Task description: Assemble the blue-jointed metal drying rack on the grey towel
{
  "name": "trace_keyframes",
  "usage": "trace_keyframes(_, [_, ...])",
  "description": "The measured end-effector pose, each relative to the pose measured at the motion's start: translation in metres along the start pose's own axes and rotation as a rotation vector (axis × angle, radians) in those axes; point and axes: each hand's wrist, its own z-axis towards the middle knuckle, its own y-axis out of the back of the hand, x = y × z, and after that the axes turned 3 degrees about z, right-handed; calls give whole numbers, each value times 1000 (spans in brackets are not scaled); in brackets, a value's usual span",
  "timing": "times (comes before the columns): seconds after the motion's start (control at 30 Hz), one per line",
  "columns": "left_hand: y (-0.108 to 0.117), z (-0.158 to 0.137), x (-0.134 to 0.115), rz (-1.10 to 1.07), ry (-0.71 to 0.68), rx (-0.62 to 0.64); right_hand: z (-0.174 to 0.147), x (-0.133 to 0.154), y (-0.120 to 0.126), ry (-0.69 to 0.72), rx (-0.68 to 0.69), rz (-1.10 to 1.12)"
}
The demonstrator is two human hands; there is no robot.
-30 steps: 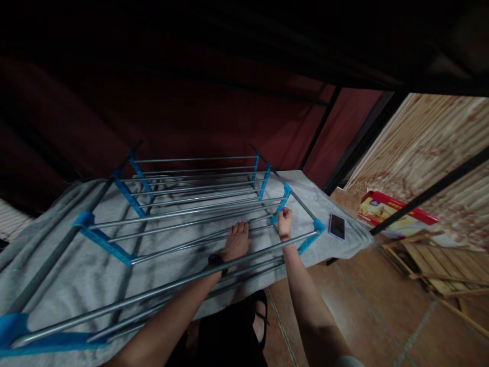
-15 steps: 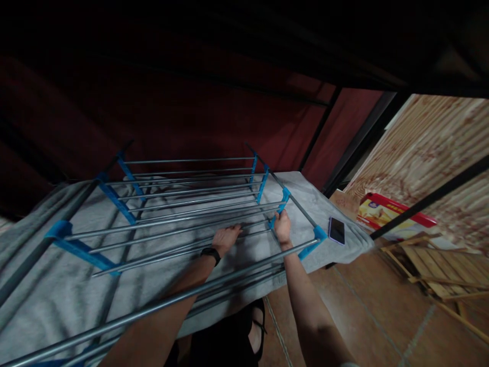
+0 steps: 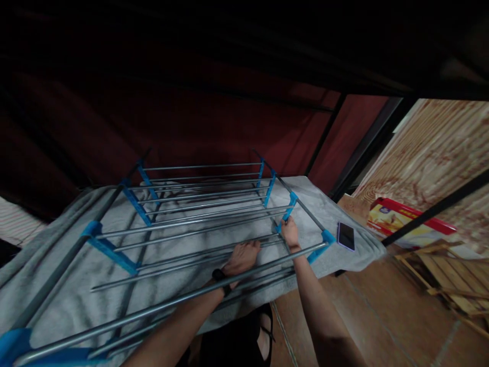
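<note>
A rack of grey metal tubes and blue plastic brackets lies on a grey cloth (image 3: pixel 309 216). One metal rod (image 3: pixel 153 276) runs slantwise, its left end loose on the near side of a left blue bracket (image 3: pixel 114 255). My left hand (image 3: pixel 244 256), a dark band on its wrist, is closed over this rod near its right part; the fingertips are partly hidden. My right hand (image 3: pixel 291 232) has its fingers curled on the lower end of a right blue bracket (image 3: pixel 292 202). The rod's right end is too small to make out there.
A phone (image 3: pixel 346 236) lies on the cloth at the right. Beyond the edge are a red and yellow box (image 3: pixel 405 219) and a folded wooden piece (image 3: pixel 451 272) on the tiled floor. A thick front tube (image 3: pixel 171 302) crosses above my left forearm.
The view has shifted, so the rack appears farther right. My left hand has moved nearer to my right hand and toward me. The rod's left end has swung away from the left bracket.
</note>
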Motion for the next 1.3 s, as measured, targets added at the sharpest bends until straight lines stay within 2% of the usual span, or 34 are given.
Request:
trace_keyframes(0.17, [-10, -32, -23, -10, 7, -154, -29, -1, 22, 174, 97, -94])
trace_keyframes(0.23, [-14, -42, -29, 13, -8, -202, -52, -3, 37, 305, 152, -99])
trace_keyframes(0.37, [-10, -55, -40, 12, -97, -206, -110, -7, 72, 660, 319, -117])
trace_keyframes(0.43, [-6, -58, -47, -29, -153, -187, -136, -8, 89, 728, 378, -158])
trace_keyframes(0.53, [-1, -62, -61, -48, -249, -204, -162, -13, 114, 746, 358, -195])
trace_keyframes(0.63, [2, -68, -74, 3, -363, -281, -175, -28, 140, 720, 293, -199])
trace_keyframes(0.73, [3, -76, -86, 67, -415, -342, -185, -55, 171, 639, 258, -199])
trace_keyframes(0.83, [1, -87, -96, 97, -453, -353, -196, -90, 204, 538, 284, -216])
trace_keyframes(0.93, [-3, -103, -113, 93, -488, -364, -209, -121, 225, 485, 290, -256])
trace_keyframes(1.03, [-9, -123, -133, 84, -516, -370, -222, -134, 224, 567, 217, -257])
trace_keyframes(1.13, [-14, -145, -143, 52, -497, -367, -236, -127, 205, 706, 218, -210])
trace_keyframes(1.2, [-16, -160, -137, 41, -421, -358, -243, -117, 189, 795, 279, -164])
trace_keyframes(1.3, [-12, -182, -109, 37, -351, -311, -248, -102, 168, 838, 333, -138])
